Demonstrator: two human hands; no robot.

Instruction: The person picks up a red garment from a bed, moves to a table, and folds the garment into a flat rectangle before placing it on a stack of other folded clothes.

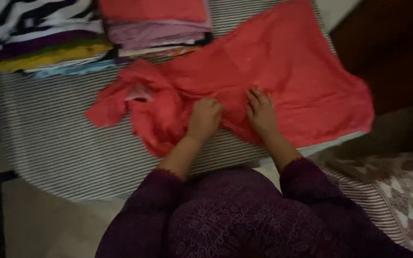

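Coral garment (283, 71) under both hands: left (204, 118) fisted, right (261, 112) flat.

Dim light falls on a grey-striped table cover (48, 138), with stacks of folded cloth (96, 38) toward eleven o'clock and dark wooden furniture (393, 43) toward two.

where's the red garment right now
In the head view, the red garment lies spread on the striped table cover, center to right, under both hands, just below the stacks of folded clothes.
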